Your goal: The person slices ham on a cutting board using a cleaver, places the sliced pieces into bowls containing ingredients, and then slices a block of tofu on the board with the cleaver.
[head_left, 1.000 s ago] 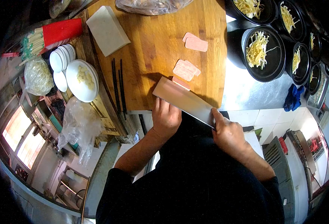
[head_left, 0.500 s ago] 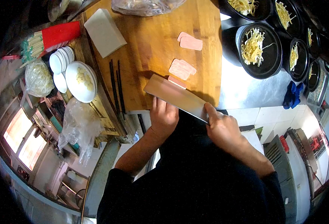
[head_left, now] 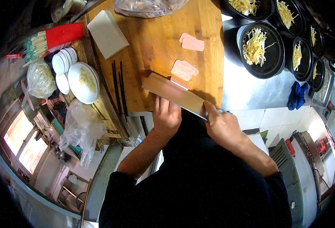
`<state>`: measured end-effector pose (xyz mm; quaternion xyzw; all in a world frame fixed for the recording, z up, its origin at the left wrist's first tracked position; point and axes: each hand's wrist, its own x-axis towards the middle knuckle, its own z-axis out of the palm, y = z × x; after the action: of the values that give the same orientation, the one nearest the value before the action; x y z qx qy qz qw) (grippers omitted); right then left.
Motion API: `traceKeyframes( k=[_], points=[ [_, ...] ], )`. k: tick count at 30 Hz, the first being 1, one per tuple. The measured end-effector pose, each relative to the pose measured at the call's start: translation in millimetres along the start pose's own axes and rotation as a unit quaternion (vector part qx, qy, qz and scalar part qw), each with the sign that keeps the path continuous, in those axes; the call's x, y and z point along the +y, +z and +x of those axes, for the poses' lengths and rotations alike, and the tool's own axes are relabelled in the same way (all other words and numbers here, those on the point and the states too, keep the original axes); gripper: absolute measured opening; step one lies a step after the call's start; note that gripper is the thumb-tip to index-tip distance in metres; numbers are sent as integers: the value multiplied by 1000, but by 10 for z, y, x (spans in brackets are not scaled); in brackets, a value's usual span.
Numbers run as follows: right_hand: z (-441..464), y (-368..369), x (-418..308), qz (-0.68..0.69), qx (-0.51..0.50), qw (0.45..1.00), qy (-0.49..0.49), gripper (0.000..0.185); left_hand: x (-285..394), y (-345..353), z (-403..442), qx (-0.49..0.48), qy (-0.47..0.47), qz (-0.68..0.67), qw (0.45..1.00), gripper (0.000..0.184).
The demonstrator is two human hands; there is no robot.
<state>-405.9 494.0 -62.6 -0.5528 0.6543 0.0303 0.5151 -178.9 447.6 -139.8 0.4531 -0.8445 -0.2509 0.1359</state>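
My right hand [head_left: 222,123] is closed round the handle of a broad cleaver [head_left: 171,93], index finger along the blade. The blade lies slantwise over the near edge of a wooden chopping board [head_left: 144,45]. Just past its far side shows a pink strip of luncheon meat [head_left: 179,83], the rest covered by the blade. My left hand [head_left: 167,117] is bent up against the near side of the blade; its fingertips and whatever they hold are hidden. Beyond lie two overlapping groups of luncheon meat slices, one close [head_left: 184,70] and one farther off [head_left: 193,43].
Left on the board are black chopsticks [head_left: 120,89] and a white block [head_left: 107,34]; a plastic bag [head_left: 150,7] is at the back. White bowls [head_left: 96,81] stand further left. Several black bowls [head_left: 275,68] with enoki mushrooms and a blue cloth [head_left: 297,95] occupy the steel counter [head_left: 247,89].
The cleaver and my right hand have shifted slightly left and away from me. My left hand stays about where it was. The slices lie as before.
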Motion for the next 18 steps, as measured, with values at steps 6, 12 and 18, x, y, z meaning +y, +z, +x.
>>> traceKeyframes(
  k=[6,12,18],
  points=[
    [-89,19,43,-3,7,1000,1,53,-2,-12,6,-2,8,-6,1000,30],
    [150,74,16,11,25,1000,-7,40,54,-53,68,-24,-20,-5,999,30],
    [12,-29,85,-2,-13,1000,16,54,32,-11,43,-21,-30,-3,999,30]
  ],
)
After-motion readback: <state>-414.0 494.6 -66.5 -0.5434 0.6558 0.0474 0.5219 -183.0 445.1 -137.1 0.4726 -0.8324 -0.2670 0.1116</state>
